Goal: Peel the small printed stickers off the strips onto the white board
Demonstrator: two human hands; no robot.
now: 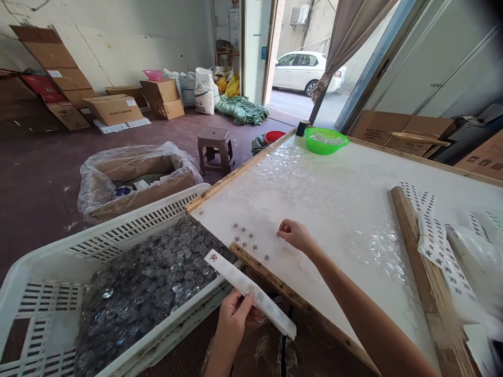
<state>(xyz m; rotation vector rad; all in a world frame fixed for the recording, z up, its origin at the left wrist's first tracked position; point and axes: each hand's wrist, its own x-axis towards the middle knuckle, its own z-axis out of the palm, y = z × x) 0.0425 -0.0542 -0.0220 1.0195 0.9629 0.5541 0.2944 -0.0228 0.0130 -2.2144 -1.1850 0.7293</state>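
Note:
My left hand [234, 314] grips a narrow white backing strip [251, 290] between thumb and fingers, over the table's near edge. One small printed sticker [213, 257] shows at the strip's far end. My right hand [293, 234] is pinched low over the white table, with a small dark-printed sticker [277, 235] at its fingertips. Whether that sticker touches a disc is too small to tell. Left of this hand, several printed stickers [243, 230] lie in loose rows. Clear round plastic discs [334, 199] cover much of the tabletop.
A white slatted crate [43, 262] full of clear discs stands against the table's left side. Wooden strips [416, 251] edge the table. At the far corner sits a green bowl [326, 142]; sticker sheets [440, 241] lie right. A stool [215, 146] and plastic-lined carton [137, 173] stand beyond.

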